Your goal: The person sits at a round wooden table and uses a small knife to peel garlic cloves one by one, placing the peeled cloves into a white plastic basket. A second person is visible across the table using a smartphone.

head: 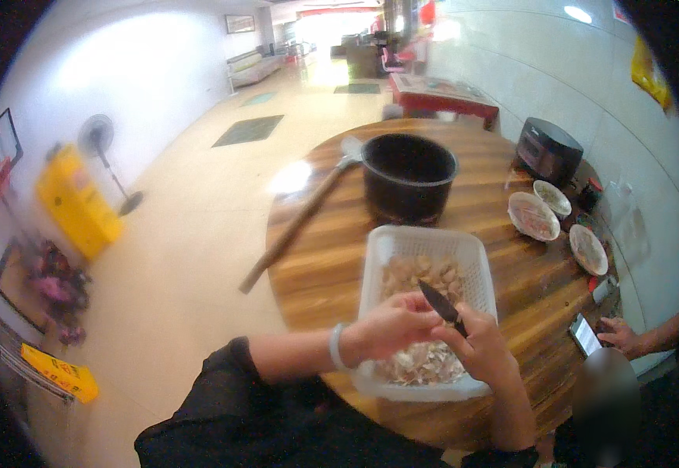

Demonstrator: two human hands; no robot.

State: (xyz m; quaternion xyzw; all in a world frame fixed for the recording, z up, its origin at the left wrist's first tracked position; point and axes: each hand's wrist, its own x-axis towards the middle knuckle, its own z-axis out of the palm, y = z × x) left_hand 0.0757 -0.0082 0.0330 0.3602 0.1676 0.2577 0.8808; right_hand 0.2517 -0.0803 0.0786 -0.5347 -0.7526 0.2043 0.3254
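My right hand (479, 345) is closed on the handle of a small dark-bladed knife (440, 303), its tip pointing up and left. My left hand (401, 324) meets it over a white plastic basket (488, 275). The left fingers are bent together; they seem to pinch something small, but what it is cannot be made out. Brown pieces, possibly garlic cloves (401, 272), lie in the far part of the basket. Pale papery peelings (424, 365) fill the near part, below my hands.
A black pot (406, 196) stands beyond the basket on the round wooden table (316, 251). A long-handled tool (304, 219) lies left of it. Covered bowls (533, 216) and a rice cooker (550, 149) are at right. Another person's hand (620, 338) is beside a phone (585, 334).
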